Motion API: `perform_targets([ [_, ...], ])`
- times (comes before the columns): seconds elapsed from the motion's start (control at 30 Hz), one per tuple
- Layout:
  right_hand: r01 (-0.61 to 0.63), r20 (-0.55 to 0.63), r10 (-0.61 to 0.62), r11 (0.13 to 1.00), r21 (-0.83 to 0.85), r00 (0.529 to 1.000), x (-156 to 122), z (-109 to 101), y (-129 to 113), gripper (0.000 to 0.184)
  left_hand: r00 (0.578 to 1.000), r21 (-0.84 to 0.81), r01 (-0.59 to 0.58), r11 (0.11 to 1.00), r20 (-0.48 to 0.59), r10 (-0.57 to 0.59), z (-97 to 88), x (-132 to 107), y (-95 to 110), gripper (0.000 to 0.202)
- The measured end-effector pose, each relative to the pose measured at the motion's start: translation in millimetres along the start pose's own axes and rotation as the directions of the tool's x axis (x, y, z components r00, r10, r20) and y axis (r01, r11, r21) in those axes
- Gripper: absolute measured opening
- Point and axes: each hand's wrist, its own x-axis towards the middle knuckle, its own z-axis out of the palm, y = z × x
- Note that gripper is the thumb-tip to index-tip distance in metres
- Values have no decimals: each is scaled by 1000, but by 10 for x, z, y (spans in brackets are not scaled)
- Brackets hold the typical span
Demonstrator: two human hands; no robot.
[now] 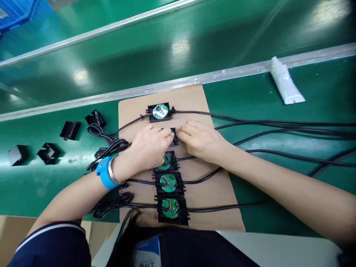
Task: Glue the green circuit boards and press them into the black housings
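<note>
A column of small black housings, each with a round green circuit board and black cables, lies on a brown board [194, 100]. Both my hands meet over the second housing [174, 135] from the top. My left hand [148, 148] is closed, its fingertips pinching the housing's left side. My right hand [201, 141] is closed on its right side. The housing is mostly hidden under my fingers. The top housing [159, 111] lies free above them. Three more housings [169, 183] sit below my hands. A blue wristband [104, 172] and a metal bangle are on my left wrist.
Several loose black plastic covers [70, 129] lie on the green belt at left. A white tube [286, 81] rests by the metal rail at upper right. Black cables [292, 126] run off to the right; coiled cable bundles [108, 146] lie left of the board. A blue crate [16, 11] sits at top left.
</note>
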Motion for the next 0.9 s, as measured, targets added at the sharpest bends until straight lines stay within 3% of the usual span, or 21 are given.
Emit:
perform_targets([
  [0.1, -10, -8, 10, 998, 65, 1000, -22, 67, 45, 32, 999, -12, 31, 999, 9, -31, 3, -49, 7, 45],
  [0.2, -47, 45, 41, 988, 149, 998, -77, 99, 131, 28, 998, -183, 48, 982, -35, -55, -15, -186, -77, 48],
  [0.3, -54, 103, 35, 981, 189, 994, -106, 23, 174, 30, 964, -337, 154, 929, -156, -216, -66, -335, -211, 38],
  [0.4, -93, 95, 80, 984, 151, 992, -16, -133, 56, 28, 938, -405, 288, 868, -60, -340, -71, -411, -305, 21],
  [0.5, -144, 93, 131, 979, 145, 987, 174, -241, -214, 32, 937, -450, 329, 830, 47, -346, 4, -397, -332, 16],
  [0.63, -159, 243, 133, 983, 88, 961, 373, -240, -526, 41, 923, -439, 361, 823, 43, -382, 112, -342, -318, 19],
  [0.73, -129, 313, 103, 990, 61, 944, 426, -228, -571, 42, 928, -433, 348, 832, 35, -370, 131, -325, -310, 17],
  [0.9, -131, 327, 90, 986, 105, 941, 408, -203, -464, 39, 944, -434, 305, 848, 20, -329, 111, -314, -308, 16],
])
